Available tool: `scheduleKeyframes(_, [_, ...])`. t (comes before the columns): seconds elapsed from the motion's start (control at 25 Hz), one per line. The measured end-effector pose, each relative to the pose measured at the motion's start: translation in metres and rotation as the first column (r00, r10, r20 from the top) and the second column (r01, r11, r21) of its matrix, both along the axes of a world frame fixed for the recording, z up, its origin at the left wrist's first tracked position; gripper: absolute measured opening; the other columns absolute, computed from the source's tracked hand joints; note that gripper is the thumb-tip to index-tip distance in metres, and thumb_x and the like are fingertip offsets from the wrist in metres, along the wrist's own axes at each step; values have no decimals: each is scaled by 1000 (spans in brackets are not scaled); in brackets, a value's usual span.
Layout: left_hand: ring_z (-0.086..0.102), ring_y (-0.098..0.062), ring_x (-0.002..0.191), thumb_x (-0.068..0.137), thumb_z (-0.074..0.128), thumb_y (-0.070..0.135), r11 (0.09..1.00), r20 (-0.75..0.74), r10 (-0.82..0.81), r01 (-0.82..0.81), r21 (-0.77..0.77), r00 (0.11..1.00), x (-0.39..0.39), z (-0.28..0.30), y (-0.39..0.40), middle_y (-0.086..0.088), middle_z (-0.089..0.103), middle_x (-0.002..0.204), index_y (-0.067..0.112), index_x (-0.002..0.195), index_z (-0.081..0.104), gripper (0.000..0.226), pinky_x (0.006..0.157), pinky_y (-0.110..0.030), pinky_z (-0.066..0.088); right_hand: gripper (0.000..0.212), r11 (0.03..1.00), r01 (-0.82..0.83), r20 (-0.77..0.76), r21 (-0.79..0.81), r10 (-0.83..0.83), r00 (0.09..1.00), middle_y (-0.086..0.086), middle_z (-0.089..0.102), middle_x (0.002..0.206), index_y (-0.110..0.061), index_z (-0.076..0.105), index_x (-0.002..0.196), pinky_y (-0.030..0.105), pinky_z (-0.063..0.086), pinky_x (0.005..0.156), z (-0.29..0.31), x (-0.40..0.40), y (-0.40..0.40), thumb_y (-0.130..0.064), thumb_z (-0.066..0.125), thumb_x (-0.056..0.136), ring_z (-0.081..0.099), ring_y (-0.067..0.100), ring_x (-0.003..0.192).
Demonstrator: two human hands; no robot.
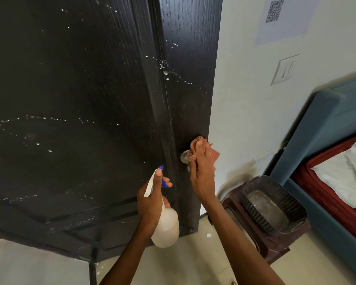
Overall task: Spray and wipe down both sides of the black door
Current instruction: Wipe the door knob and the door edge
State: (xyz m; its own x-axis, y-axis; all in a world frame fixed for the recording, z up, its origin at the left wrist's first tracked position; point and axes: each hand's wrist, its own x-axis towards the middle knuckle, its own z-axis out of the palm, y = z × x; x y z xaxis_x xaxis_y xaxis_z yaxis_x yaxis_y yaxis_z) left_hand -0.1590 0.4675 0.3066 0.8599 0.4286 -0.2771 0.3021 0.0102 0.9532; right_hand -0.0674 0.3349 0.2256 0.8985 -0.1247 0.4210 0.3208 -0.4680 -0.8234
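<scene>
The black door fills the left and middle of the view, dotted with white spray droplets in arcs and streaks. My left hand grips a white spray bottle by its neck, a finger on the blue trigger, nozzle towards the door. My right hand holds an orange checked cloth against the door's right edge, over the silver round knob, which is partly hidden by the cloth.
A dark brown plastic stool with a dark ribbed basin on it stands right of the door. A teal bed frame with red mattress is at far right. A wall switch and QR sheet hang on the white wall.
</scene>
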Motion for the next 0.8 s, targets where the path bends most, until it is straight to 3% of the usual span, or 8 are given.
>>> scheduleKeyframes(0.12, [51, -16, 52, 100, 45, 48, 1000, 14, 2, -2, -2, 1000, -2, 1, -2, -12, 73, 96, 10, 96, 68, 45, 41, -13, 44, 54, 979, 87, -195, 183, -51, 979, -5, 54, 150, -30, 35, 159, 31, 38, 119, 2, 0, -8, -44, 39, 108, 56, 14, 131])
scheduleKeyframes(0.2, [49, -16, 53, 101, 46, 47, 1000, -17, 19, -19, -2, 1000, -4, 6, -4, -8, 69, 86, 16, 87, 63, 38, 38, -10, 41, 50, 952, 142, -268, 270, -67, 961, -10, 63, 133, -24, 45, 155, 35, 47, 111, 7, 2, -8, -43, 41, 109, 63, 14, 117])
scheduleKeyframes(0.28, [49, -13, 48, 99, 46, 51, 1000, -14, -1, 1, -13, 1000, -3, 5, -4, -8, 70, 85, 12, 91, 68, 45, 39, -12, 43, 55, 946, 161, -251, 280, -89, 964, -7, 64, 137, -22, 46, 155, 38, 48, 111, 12, 6, -3, -48, 41, 107, 64, 19, 120])
scheduleKeyframes(0.36, [49, -10, 42, 97, 45, 54, 1000, -5, -10, 10, -16, 1000, -1, 4, -2, -8, 73, 89, 9, 99, 71, 53, 42, -17, 45, 56, 969, 132, -129, 209, -107, 986, 0, 63, 141, -24, 44, 156, 33, 48, 111, 14, 10, 5, -50, 42, 107, 61, 17, 123])
scheduleKeyframes(0.44, [49, -13, 45, 97, 44, 56, 1000, -13, 15, -15, -6, 1000, 2, 3, 1, -7, 74, 92, 9, 101, 71, 54, 43, -19, 46, 53, 994, 72, -20, 84, -70, 997, 0, 53, 154, -23, 42, 157, 11, 30, 115, 20, 15, 14, -42, 46, 107, 48, 13, 139])
scheduleKeyframes(0.48, [49, -15, 46, 97, 44, 56, 1000, -13, 27, -27, -5, 1000, 3, 3, 3, -6, 74, 93, 9, 100, 71, 54, 44, -20, 46, 53, 998, 51, -8, 24, -50, 999, -1, 45, 159, -23, 40, 158, 7, 21, 115, 24, 16, 19, -38, 48, 107, 40, 14, 145])
scheduleKeyframes(0.68, [51, -15, 48, 92, 43, 62, 997, 31, 82, -82, 2, 996, -4, 0, 13, -7, 72, 83, 14, 94, 71, 56, 48, -20, 49, 59, 957, 44, 175, -287, 7, 985, 5, 37, 164, -14, 33, 160, 33, 16, 122, 15, 13, 43, -29, 52, 106, 25, 29, 155])
scheduleKeyframes(0.8, [53, -16, 55, 99, 43, 54, 989, 42, 148, -148, 6, 988, -11, 3, 20, -5, 64, 74, 25, 83, 63, 39, 57, -25, 46, 70, 933, 21, 252, -358, 75, 965, 9, 29, 167, -13, 18, 163, 42, 15, 124, 4, 11, 62, -15, 57, 104, 14, 31, 157])
